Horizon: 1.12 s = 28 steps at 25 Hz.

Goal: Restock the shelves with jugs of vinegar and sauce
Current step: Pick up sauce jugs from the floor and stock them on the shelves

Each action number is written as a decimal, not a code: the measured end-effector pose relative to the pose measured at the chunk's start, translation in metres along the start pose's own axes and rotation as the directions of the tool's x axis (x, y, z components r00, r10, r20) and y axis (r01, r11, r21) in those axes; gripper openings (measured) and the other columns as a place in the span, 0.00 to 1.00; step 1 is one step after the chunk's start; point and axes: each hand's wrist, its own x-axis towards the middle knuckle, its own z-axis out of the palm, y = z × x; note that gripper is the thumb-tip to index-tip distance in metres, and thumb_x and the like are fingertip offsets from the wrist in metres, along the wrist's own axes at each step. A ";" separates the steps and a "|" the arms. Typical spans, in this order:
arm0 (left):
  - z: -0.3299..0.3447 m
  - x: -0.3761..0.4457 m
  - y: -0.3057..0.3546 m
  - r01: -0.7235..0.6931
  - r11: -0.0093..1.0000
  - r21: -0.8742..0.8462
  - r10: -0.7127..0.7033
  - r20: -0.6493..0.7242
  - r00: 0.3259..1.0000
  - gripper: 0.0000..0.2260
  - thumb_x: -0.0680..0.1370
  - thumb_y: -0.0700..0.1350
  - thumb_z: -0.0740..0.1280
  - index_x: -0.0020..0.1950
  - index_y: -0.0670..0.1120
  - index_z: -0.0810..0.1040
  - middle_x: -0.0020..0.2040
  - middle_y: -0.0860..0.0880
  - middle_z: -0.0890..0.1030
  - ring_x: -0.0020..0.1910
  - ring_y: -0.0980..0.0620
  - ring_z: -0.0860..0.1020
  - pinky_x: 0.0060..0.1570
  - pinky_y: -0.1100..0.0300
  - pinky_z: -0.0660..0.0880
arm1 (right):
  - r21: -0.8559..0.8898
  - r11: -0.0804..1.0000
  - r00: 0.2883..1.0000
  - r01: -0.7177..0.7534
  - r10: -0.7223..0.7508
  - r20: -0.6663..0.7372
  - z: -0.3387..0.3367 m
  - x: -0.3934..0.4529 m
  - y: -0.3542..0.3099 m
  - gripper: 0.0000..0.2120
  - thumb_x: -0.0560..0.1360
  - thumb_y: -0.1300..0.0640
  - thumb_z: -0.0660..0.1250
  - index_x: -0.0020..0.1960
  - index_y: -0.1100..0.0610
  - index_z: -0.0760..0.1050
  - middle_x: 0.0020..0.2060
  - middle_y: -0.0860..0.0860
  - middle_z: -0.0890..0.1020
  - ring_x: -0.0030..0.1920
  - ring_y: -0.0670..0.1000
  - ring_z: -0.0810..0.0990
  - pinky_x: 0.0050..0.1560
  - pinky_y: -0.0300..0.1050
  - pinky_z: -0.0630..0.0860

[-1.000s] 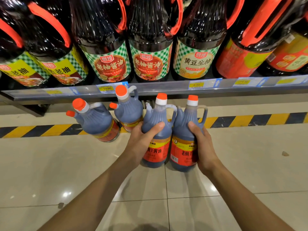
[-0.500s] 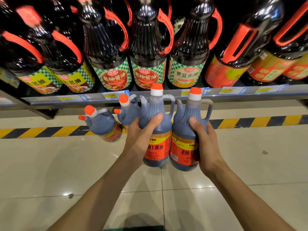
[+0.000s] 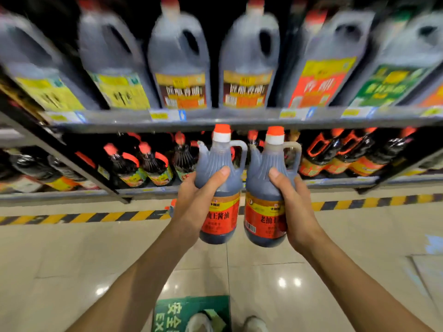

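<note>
I hold two dark sauce jugs upright in front of the shelves, each with an orange cap and a red and yellow label. My left hand (image 3: 199, 200) grips the left jug (image 3: 219, 185) round its body. My right hand (image 3: 296, 207) grips the right jug (image 3: 265, 188) the same way. The two jugs are side by side, almost touching, with their caps level with the edge of the upper shelf (image 3: 239, 122). Behind my left hand, an orange cap of a jug on the floor (image 3: 173, 202) peeks out.
The upper shelf carries a row of large grey jugs (image 3: 179, 58) with yellow, red and green labels. The lower shelf (image 3: 148, 189) is packed with dark bottles with red handles. A yellow and black stripe (image 3: 96, 216) runs along the tiled floor. My shoes (image 3: 199, 322) stand on a green floor sign.
Both hands have raised the two jugs from near the floor up to the upper shelf's edge. My view has tilted up, so a higher shelf of large jugs shows now.
</note>
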 end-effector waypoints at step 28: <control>0.067 -0.138 0.569 -0.231 0.968 -0.097 0.247 0.216 0.945 0.25 0.69 0.62 0.78 0.57 0.45 0.83 0.47 0.41 0.88 0.47 0.40 0.87 0.56 0.39 0.82 | -0.043 0.966 0.960 0.255 -0.258 -0.107 0.123 -0.133 -0.566 0.37 0.67 0.33 0.73 0.70 0.50 0.77 0.57 0.55 0.87 0.54 0.60 0.87 0.58 0.64 0.82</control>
